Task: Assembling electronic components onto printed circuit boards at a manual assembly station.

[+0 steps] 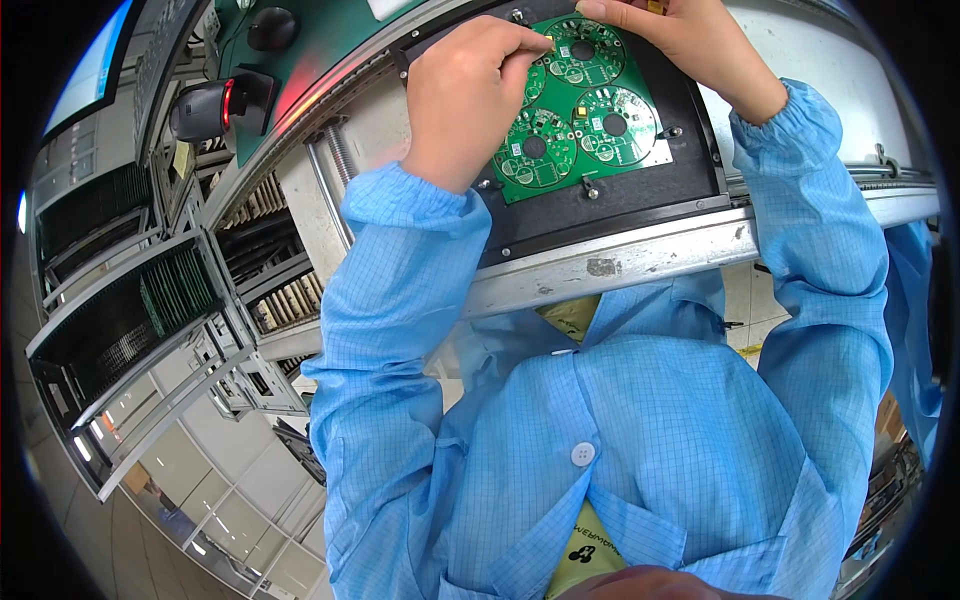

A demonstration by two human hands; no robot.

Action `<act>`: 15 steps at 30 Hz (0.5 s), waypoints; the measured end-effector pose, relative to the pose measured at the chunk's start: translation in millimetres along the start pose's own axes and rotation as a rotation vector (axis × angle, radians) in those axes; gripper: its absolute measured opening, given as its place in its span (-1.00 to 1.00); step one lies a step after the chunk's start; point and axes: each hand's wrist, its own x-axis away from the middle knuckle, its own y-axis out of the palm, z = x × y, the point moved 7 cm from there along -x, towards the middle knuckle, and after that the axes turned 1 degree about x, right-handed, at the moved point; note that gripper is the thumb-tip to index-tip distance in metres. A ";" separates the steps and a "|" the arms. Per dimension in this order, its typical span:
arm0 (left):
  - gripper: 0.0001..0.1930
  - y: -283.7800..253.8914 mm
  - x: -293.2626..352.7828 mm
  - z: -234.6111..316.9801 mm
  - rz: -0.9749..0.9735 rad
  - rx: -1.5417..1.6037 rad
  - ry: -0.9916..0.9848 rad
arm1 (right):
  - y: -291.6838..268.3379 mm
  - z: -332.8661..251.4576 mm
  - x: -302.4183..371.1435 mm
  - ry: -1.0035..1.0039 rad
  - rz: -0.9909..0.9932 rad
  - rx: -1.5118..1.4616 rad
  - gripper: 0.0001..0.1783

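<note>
A green circuit board panel [572, 168] with several round boards marked out on it lies in a black carrier frame [640, 198]. Over the panel's upper left part is my left hand [465, 95], thumb and forefinger pinched together at the board surface; whatever they hold is too small to name. My right hand [700, 45] reaches over the far right corner, its thumb stretched along the panel's far edge. The picture's edge cuts off its other fingers. A small yellow piece [655, 6] shows at that hand. One round board carries a yellow component [582, 112].
A metal rail [620, 262] runs along the near side of the carrier. Metal pins [592, 190] stand around the panel. To the left are a black scanner-like device [203, 110] with a red light, a mouse [272, 29] and a rack [120, 330] holding green boards.
</note>
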 end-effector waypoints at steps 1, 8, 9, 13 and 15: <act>-0.92 0.8 -0.3 -1.0 0.001 0.001 0.000 | 1.2 0.1 -0.2 -0.019 -0.003 -0.008 -0.85; -0.83 0.1 0.3 -18.3 -0.062 0.243 -0.206 | 11.9 -16.7 1.4 -0.029 -0.011 0.341 -0.85; -0.79 3.4 5.2 -29.6 -0.091 0.462 -0.413 | 13.9 -18.4 2.4 -0.078 0.019 0.394 -0.86; -0.64 -0.3 16.5 -44.4 -0.122 0.983 -0.690 | 21.5 -33.9 5.3 -0.385 0.089 0.656 -0.87; -0.61 -3.1 18.6 -43.1 -0.140 1.016 -0.709 | 23.2 -44.3 9.8 -0.448 0.108 0.676 -0.87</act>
